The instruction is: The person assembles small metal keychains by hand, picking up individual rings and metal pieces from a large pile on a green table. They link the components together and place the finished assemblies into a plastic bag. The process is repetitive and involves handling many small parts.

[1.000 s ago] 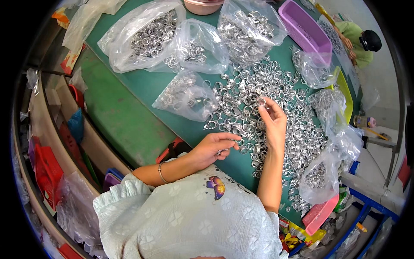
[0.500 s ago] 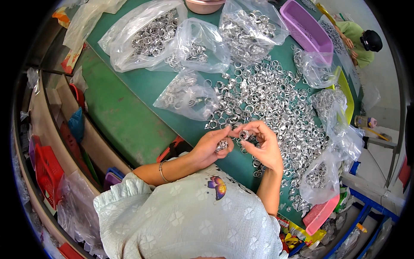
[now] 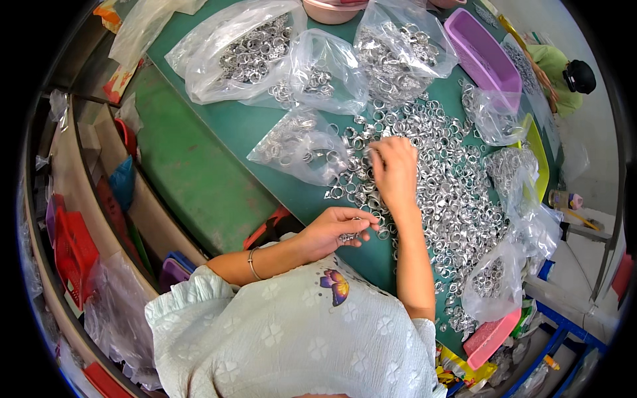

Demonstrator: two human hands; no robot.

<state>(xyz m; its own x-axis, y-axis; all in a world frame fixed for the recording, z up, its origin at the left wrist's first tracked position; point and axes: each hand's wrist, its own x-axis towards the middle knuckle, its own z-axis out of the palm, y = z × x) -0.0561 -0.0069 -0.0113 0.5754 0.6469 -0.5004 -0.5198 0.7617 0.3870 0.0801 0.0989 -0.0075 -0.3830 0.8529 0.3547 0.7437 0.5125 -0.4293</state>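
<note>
A wide heap of silver-coloured metal rings (image 3: 444, 179) covers the middle of the green table. My left hand (image 3: 335, 232), palm turned up near the table's front edge, is closed around several silver rings (image 3: 352, 227). One ring shows by its fingertips. My right hand (image 3: 397, 169) reaches over the upper left part of the heap, back of the hand up. Its fingers are bent and drawn together, the tips slightly blurred. Whatever they hold, if anything, is hidden. Just left of it lies a clear plastic bag with rings (image 3: 302, 142).
Clear bags of rings (image 3: 255, 50) line the far side. A purple basin (image 3: 481, 56), a lime-green tray (image 3: 541, 159) and a pink tray (image 3: 491, 338) stand along the right. A co-worker in a green top (image 3: 557, 76) sits beyond. Wooden shelving (image 3: 126, 199) is at left.
My right hand has left its place beside my left hand, where it held a ring, and moved away from me over the heap. The left hand stays nearly in place with its rings.
</note>
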